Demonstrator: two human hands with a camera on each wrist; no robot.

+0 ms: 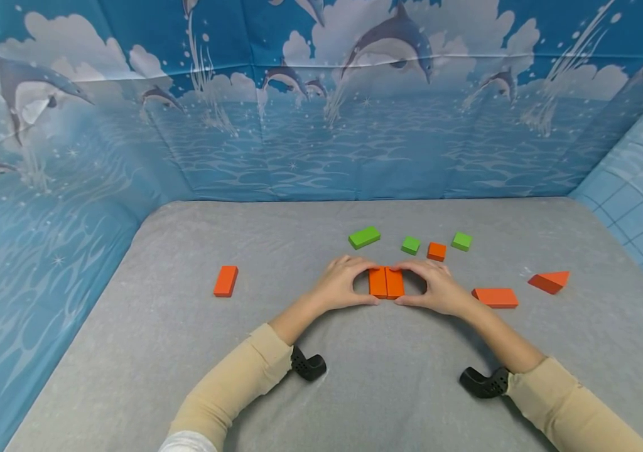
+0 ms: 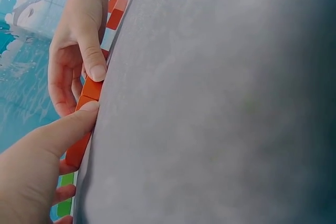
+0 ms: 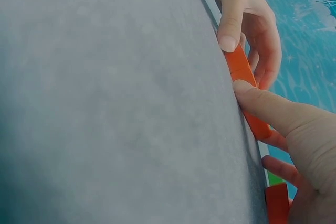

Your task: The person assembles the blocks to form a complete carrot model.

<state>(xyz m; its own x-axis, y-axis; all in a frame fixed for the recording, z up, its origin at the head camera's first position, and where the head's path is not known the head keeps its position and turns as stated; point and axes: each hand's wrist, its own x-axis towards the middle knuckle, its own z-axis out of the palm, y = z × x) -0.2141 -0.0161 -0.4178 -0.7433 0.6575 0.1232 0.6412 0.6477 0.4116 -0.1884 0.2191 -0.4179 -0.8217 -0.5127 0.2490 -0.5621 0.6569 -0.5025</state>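
Two orange rectangular blocks lie side by side on the grey cloth, their long sides meeting at a thin seam. My left hand (image 1: 344,282) pinches the left block (image 1: 377,284) between the thumb at its near end and fingers at its far end. On the other side, my right hand (image 1: 437,287) holds the right block (image 1: 395,284) the same way. Both wrist views show the thumbs pressed on the near faces, close to the seam; the far fingertips are partly hidden behind the blocks.
Beyond the hands lie a long green block (image 1: 364,237), two small green blocks (image 1: 410,245) (image 1: 461,241) and a small orange block (image 1: 437,252). An orange block (image 1: 226,281) lies left. Right are another orange block (image 1: 495,297) and an orange triangular block (image 1: 550,282). A dolphin-print curtain (image 1: 299,150) stands behind.
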